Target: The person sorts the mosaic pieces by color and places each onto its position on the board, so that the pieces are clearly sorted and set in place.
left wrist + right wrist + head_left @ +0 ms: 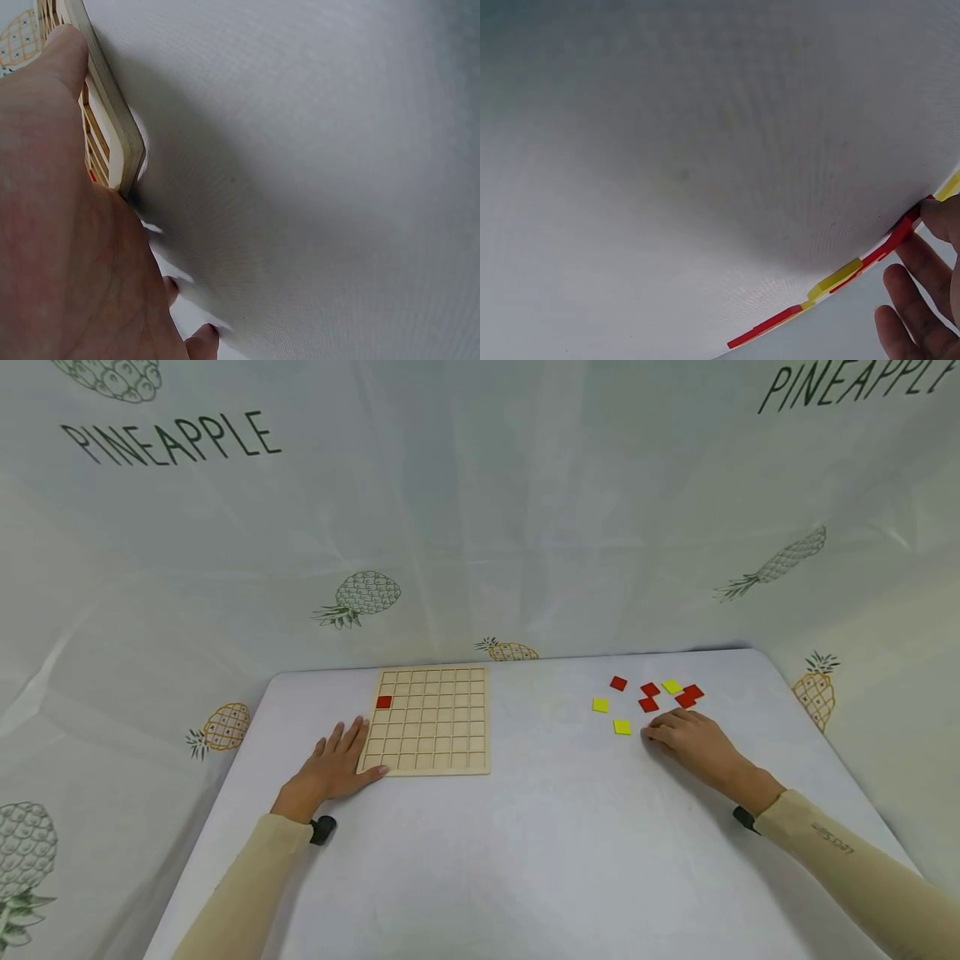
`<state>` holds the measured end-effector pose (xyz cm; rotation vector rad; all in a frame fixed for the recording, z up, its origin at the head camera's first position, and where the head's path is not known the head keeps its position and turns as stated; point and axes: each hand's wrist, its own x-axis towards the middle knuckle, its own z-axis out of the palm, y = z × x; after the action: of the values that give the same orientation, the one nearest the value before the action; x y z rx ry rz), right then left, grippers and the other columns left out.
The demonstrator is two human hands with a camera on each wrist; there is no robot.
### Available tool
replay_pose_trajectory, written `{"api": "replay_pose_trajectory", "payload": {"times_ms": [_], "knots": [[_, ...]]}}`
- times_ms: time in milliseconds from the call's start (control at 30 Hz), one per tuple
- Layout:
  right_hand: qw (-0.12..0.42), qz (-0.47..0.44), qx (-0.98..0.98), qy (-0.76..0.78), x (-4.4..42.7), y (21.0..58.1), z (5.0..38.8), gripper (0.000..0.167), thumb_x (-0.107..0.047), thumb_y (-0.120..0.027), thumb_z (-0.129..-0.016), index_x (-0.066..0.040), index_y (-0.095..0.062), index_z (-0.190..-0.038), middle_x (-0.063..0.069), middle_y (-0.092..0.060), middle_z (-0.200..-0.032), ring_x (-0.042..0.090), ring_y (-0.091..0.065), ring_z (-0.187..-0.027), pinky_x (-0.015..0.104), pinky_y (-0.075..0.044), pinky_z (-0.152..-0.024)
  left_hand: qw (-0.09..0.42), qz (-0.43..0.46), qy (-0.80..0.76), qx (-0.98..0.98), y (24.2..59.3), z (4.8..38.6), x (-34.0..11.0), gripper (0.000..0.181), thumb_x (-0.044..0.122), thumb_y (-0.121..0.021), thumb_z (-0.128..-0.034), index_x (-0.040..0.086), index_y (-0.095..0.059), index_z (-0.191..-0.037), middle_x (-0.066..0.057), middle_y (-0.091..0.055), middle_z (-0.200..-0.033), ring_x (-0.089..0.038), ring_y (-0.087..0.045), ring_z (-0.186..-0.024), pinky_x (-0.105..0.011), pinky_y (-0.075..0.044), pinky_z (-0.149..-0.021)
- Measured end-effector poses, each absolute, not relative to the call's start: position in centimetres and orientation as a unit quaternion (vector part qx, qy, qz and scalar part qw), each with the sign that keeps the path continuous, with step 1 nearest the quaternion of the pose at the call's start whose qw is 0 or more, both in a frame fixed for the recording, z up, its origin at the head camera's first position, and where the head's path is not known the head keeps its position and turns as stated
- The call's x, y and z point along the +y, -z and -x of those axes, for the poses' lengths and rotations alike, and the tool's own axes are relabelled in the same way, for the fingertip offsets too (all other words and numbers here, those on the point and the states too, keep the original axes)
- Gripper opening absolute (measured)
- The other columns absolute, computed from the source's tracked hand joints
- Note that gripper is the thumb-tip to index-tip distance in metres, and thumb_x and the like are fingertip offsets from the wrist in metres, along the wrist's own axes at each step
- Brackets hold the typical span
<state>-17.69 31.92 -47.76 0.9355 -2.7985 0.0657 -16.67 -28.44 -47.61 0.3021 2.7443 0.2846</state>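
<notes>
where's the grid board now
In the head view, the grid board lies left of centre on the white table, the left hand at its left side.

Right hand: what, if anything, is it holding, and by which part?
Cannot be told: the right hand has its thumb tip at a red tile, but no clear grip shows.

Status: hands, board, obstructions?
Left hand open, thumb on near-left corner of board. Right hand at loose tiles, grip unclear. One red tile on board. Nothing seen between board and loose tiles.
</notes>
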Motion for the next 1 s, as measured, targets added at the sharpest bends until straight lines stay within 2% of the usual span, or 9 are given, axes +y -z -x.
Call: {"api": "replay_pose_trajectory", "payload": {"times_ms": [233, 467, 767, 1000], "knots": [[0.092, -0.313, -0.945, -0.036, 32.1, 47.9, 17.8, 0.035, 0.001, -0.088, -0.081, -0.001, -0.080, -0.115, 0.017, -0.077, -0.111, 0.039, -0.070, -0.108, 0.059, -0.058, -0.094, 0.179, -0.104, -0.093, 0.974, 47.2, 16.4, -28.0, 0.100, 0.059, -0.054, -0.1055, -0.007, -0.011, -0.166, -0.027, -0.007, -0.174, -0.055, -0.004, -0.158, -0.073, -0.011, -0.124], [0.084, -0.294, -0.952, -0.026, 32.0, 47.8, 17.5, 0.036, -0.001, -0.086, -0.085, -0.004, -0.079, -0.120, 0.017, -0.077, -0.115, 0.041, -0.068, -0.112, 0.061, -0.056, -0.095, 0.181, -0.104, -0.098, 0.973, 47.5, 16.5, -28.2, 0.100, 0.060, -0.053, -0.1057, -0.005, -0.009, -0.167, -0.026, -0.004, -0.175, -0.054, -0.001, -0.159, -0.072, -0.008, -0.124], [0.101, -0.271, -0.957, -0.030, 31.5, 47.6, 17.2, 0.029, -0.001, -0.087, -0.083, -0.002, -0.082, -0.112, 0.013, -0.075, -0.101, 0.036, -0.065, -0.105, 0.059, -0.059, -0.090, 0.177, -0.102, -0.107, 0.973, 47.7, 16.5, -28.4, 0.103, 0.065, -0.051, -0.1039, -0.004, -0.008, -0.168, -0.025, -0.004, -0.176, -0.053, 0.000, -0.160, -0.070, -0.006, -0.125], [0.119, -0.282, -0.951, -0.039, 30.9, 47.2, 17.2, 0.031, 0.001, -0.088, -0.081, -0.003, -0.082, -0.112, 0.015, -0.075, -0.106, 0.038, -0.064, -0.108, 0.059, -0.060, -0.088, 0.178, -0.101, -0.110, 0.973, 47.5, 16.4, -28.4, 0.104, 0.067, -0.050, -0.1035, -0.003, -0.008, -0.168, -0.024, -0.004, -0.176, -0.053, 0.000, -0.160, -0.070, -0.005, -0.125]]}}
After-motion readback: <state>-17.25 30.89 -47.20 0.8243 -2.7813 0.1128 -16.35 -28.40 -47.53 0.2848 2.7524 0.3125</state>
